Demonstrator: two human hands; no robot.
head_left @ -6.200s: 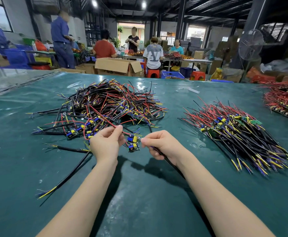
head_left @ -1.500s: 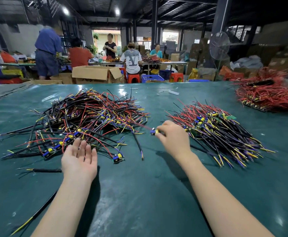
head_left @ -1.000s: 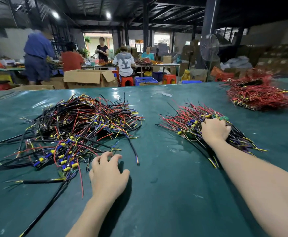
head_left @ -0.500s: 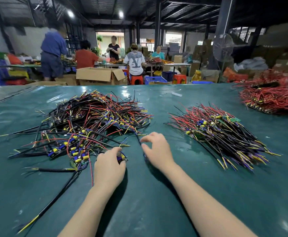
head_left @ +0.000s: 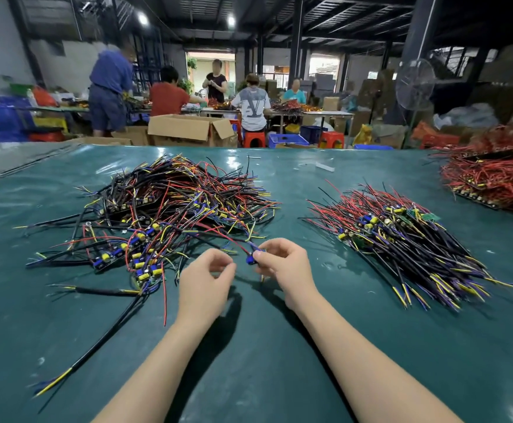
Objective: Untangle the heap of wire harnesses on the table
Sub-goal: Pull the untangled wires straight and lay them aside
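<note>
The right hand (head_left: pixel 282 267) pinches a small blue part (head_left: pixel 250 259) of one harness, just in front of the tangled heap (head_left: pixel 173 209). A red wire (head_left: pixel 224 238) runs from that part back into the heap. The left hand (head_left: pixel 205 277) is close beside the right one, not touching it. Its fingers are curled, but I cannot tell if it holds anything. The heap lies on the green table (head_left: pixel 264 377). Right of the heap is a neat pile (head_left: pixel 401 239). Farther right of the heap is a red pile (head_left: pixel 493 181).

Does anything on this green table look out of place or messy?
One long black cable trails out of the tangled heap toward the near left, and a small white scrap lies alone at the far side.
</note>
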